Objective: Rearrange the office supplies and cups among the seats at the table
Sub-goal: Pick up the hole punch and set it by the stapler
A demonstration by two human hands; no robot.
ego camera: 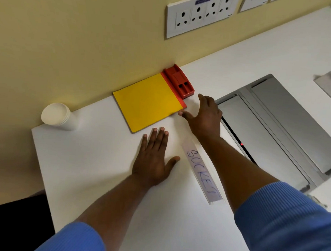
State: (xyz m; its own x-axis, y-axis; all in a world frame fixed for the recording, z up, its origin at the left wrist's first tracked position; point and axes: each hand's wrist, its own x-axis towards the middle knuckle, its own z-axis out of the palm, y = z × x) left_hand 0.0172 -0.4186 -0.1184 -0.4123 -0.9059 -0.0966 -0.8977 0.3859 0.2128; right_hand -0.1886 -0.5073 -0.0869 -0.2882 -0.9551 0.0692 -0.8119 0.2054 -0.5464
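At mid-left my paper cups stand stacked against the wall. My left hand lies flat and empty on the white table. Right of centre, my right hand spreads open beside the yellow pad; a careless sweep could shove it askew. Sockets line the beige wall.

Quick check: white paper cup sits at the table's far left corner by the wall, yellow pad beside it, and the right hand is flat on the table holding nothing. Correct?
Not quite. The hand lying flat is the left hand; the right hand reaches toward the yellow pad. The white paper cup by the wall is as you said. The head view shows it.
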